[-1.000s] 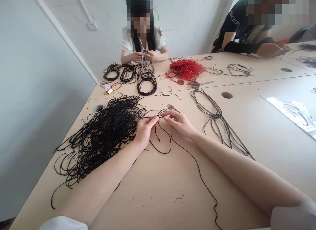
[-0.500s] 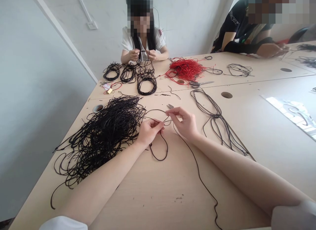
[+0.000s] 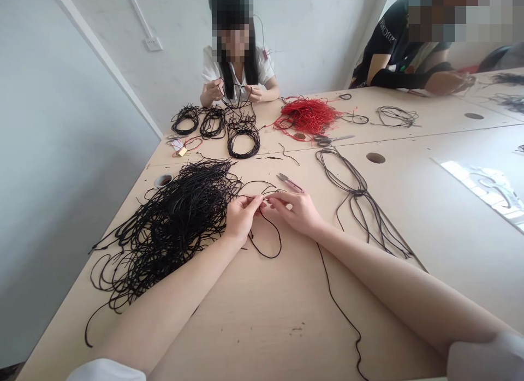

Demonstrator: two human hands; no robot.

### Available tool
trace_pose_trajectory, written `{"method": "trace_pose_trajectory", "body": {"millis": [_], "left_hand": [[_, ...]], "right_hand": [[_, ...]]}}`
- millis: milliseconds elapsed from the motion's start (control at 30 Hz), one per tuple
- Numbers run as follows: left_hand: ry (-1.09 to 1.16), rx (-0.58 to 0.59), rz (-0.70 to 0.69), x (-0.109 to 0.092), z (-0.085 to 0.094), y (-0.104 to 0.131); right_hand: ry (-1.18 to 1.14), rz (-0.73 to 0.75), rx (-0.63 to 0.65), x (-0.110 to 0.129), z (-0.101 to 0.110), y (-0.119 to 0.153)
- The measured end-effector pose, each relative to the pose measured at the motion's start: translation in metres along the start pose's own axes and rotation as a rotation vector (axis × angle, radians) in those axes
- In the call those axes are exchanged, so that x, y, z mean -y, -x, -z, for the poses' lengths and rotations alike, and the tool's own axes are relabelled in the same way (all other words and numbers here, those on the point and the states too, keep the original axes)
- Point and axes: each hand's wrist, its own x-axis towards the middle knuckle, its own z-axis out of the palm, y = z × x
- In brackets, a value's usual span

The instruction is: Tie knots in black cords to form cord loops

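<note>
Thumb and fingertips of my left hand (image 3: 241, 216) pinch a thin black cord (image 3: 280, 244) above the table. My right hand (image 3: 298, 210) pinches the same cord just to the right, and the two sets of fingertips nearly meet. Below them the cord hangs in a loop, and one long strand runs down the table to its near edge. The crossing of the cord between the fingers is mostly hidden. Just behind my right hand lies a pair of thread snips (image 3: 290, 182) with a pinkish handle. A big tangled heap of black cords (image 3: 184, 212) lies beside my left hand.
To the right lies a knotted bundle of dark cords (image 3: 358, 192). Farther back are coiled black cords (image 3: 244, 155), a red cord pile (image 3: 307, 117) and black-handled scissors (image 3: 327, 141). A person (image 3: 237, 70) opposite handles cord; another person (image 3: 393, 53) sits at right. Table holes (image 3: 375, 158) show.
My right hand has come down and left, bringing its fingertips against the left ones. The snips behind it are now more exposed. The person opposite has moved their hands slightly apart.
</note>
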Motion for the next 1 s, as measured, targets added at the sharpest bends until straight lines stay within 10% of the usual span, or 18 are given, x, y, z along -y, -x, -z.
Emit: {"method": "trace_pose_trajectory", "body": {"millis": [300, 1000], "left_hand": [[-0.247, 0.356, -0.068, 0.0060, 0.0006, 0.0063], [0.285, 0.333, 0.269, -0.0014, 0.0014, 0.0032]], "right_hand": [[0.041, 0.028, -0.158, -0.0012, -0.0021, -0.0002], [0.171, 0.340, 0.028, -0.0005, 0.0051, -0.0001]]}}
